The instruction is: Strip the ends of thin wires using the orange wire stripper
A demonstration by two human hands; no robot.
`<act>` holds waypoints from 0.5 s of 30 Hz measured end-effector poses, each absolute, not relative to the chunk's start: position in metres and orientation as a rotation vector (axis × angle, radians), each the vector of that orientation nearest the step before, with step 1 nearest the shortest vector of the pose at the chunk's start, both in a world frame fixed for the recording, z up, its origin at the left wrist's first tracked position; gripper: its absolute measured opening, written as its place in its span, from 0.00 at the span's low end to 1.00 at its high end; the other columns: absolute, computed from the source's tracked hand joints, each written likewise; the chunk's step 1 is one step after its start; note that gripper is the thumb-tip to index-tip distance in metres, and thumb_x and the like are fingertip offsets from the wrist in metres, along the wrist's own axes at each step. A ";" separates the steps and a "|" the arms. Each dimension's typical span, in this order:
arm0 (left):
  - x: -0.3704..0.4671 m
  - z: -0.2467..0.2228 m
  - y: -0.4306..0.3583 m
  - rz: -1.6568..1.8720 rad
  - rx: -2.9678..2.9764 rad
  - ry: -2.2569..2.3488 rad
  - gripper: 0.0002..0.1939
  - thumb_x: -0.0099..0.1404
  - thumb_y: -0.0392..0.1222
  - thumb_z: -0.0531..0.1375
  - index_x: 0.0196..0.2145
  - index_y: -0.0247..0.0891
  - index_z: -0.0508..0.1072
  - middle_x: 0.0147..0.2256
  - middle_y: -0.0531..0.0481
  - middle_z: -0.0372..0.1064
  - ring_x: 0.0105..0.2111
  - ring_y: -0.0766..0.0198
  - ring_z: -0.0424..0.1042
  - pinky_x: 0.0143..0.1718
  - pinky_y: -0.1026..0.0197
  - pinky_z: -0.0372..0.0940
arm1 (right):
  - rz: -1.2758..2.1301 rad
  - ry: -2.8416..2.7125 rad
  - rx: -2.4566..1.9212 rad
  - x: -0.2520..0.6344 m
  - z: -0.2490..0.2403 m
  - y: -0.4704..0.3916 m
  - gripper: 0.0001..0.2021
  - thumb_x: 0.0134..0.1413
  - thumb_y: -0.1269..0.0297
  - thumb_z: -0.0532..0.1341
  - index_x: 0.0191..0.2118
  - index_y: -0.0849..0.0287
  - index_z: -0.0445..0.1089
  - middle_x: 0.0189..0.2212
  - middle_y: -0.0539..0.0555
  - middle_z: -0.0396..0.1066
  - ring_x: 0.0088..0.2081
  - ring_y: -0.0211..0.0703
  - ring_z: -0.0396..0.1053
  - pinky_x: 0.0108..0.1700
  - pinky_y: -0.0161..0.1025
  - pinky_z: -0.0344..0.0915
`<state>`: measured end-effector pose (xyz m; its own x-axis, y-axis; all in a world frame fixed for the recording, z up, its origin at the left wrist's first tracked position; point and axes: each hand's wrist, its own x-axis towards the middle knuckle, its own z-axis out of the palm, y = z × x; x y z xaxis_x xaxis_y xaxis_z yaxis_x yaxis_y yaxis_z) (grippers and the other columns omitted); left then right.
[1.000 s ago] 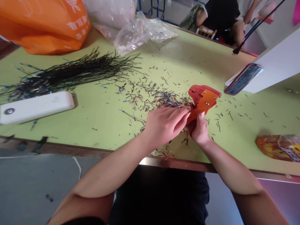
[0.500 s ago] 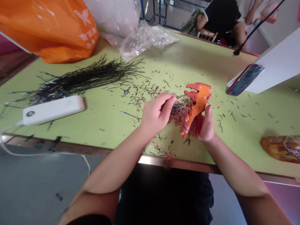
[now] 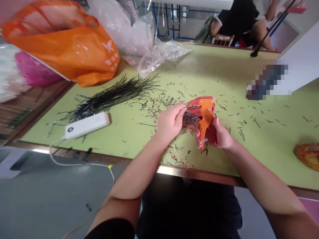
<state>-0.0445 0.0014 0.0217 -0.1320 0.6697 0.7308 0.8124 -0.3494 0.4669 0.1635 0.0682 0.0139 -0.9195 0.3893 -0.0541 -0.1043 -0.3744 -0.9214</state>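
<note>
My right hand (image 3: 222, 133) is wrapped round the handles of an orange and red wire stripper (image 3: 206, 114), which stands upright with its jaws facing left. Between thumb and forefinger, my left hand (image 3: 169, 121) pinches a thin dark wire (image 3: 193, 107). The wire's free end reaches into the stripper's jaws; its other end is hidden by the hand. Beneath both hands lies a heap of copper strands and insulation scraps (image 3: 189, 122). Farther left is a long bundle of black wires (image 3: 117, 93), some with blue ends.
A white power bank (image 3: 87, 125) with a cable lies by the wire bundle. Behind stand an orange bag (image 3: 84, 56) and clear plastic bags (image 3: 159, 54). A blurred-out object (image 3: 267, 81) leans on a white panel at right. A person (image 3: 235, 20) sits beyond the table.
The wire in my left hand has come into the stripper's jaws, and the jaws have closed. The right hand's grip on the handles has tightened. The view has shifted left.
</note>
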 end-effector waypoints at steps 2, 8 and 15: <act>-0.045 0.022 0.001 -1.453 -1.970 -1.725 0.14 0.82 0.43 0.53 0.44 0.40 0.77 0.37 0.49 0.81 0.34 0.64 0.77 0.37 0.62 0.70 | 2.336 -1.557 -0.401 0.164 0.014 0.068 0.40 0.57 0.19 0.54 0.35 0.59 0.74 0.23 0.52 0.75 0.23 0.43 0.77 0.25 0.38 0.74; -0.046 0.023 -0.001 -1.441 -1.966 -1.753 0.14 0.82 0.43 0.53 0.43 0.40 0.77 0.35 0.49 0.80 0.33 0.64 0.77 0.37 0.62 0.70 | 2.309 -1.556 -0.435 0.159 0.017 0.062 0.36 0.59 0.22 0.56 0.30 0.56 0.72 0.18 0.48 0.68 0.18 0.39 0.68 0.22 0.37 0.70; -0.045 0.021 0.001 -1.424 -1.940 -1.777 0.13 0.82 0.43 0.52 0.42 0.41 0.75 0.33 0.51 0.78 0.29 0.64 0.73 0.32 0.60 0.65 | 2.291 -1.489 -0.483 0.152 0.017 0.052 0.35 0.59 0.23 0.56 0.25 0.53 0.66 0.14 0.43 0.57 0.14 0.35 0.55 0.16 0.35 0.61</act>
